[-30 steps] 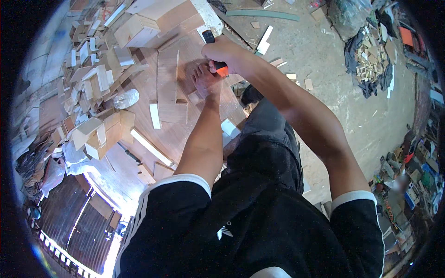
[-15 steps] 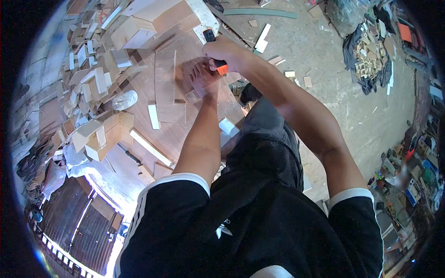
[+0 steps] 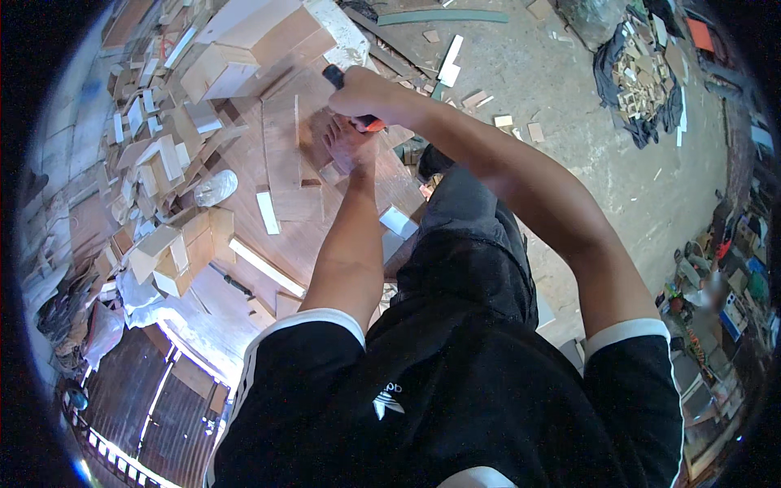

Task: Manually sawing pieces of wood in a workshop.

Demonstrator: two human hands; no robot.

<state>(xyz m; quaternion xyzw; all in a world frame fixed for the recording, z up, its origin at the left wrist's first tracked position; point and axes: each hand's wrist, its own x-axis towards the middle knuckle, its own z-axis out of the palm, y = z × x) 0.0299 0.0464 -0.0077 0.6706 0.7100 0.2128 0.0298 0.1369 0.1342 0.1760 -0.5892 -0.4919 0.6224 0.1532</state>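
My right hand [image 3: 359, 93] is closed around a black and orange hand-held tool [image 3: 333, 76]. The tool's black end sticks out above the fist and some orange shows below it; its working end is hidden, so its exact kind is unclear. Close beneath, my left hand [image 3: 351, 148] lies with fingers spread on wood at the table. A small piece of wood [image 3: 331, 172] shows beside the left palm. A long thin-edged board [image 3: 281, 150] lies flat to the left of that hand.
Stacked wooden box parts [image 3: 154, 159] crowd the left side. A clear plastic bottle [image 3: 216, 188] lies near an open wooden box [image 3: 191, 244]. White-edged strips [image 3: 267, 213] rest on the wooden tabletop. Right of my legs, a dark sack of wood offcuts [image 3: 640, 81] sits on the concrete floor.
My right hand and the tool have shifted slightly left and down in view, and less orange shows. My left hand stays flat on the wood. The whole view has turned slightly.
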